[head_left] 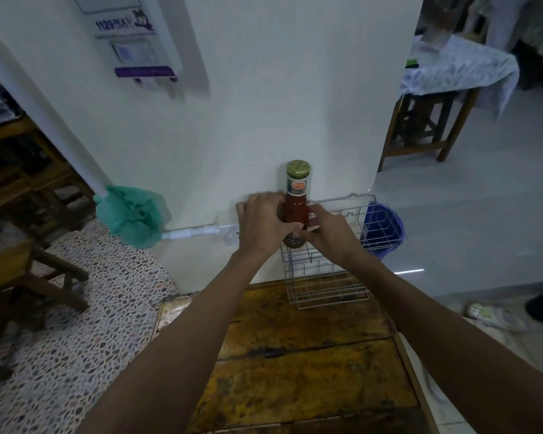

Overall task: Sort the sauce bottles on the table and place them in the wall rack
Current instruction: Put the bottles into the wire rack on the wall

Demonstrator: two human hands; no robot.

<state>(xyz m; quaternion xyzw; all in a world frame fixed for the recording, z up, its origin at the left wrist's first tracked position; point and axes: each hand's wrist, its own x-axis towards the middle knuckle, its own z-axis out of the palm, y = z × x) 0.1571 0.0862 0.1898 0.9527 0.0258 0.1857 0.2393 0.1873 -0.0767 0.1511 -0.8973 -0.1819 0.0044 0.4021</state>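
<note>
A red sauce bottle [296,195] with a gold-green cap stands upright at the left end of the white wire wall rack [336,236]. My left hand [264,223] wraps the bottle's left side. On the right, my right hand [328,231] grips it too, fingers on the lower body. The bottle's lower part sits inside the rack's upper tier, partly hidden by my fingers. The rack's lower tier holds nothing I can see.
A worn wooden table [308,364] lies below the rack against the white wall. A green mop head [132,216] leans on the wall at left. A blue bucket [386,230] stands right of the rack. Wooden stools stand at left, and a cloth-covered table [452,67] far right.
</note>
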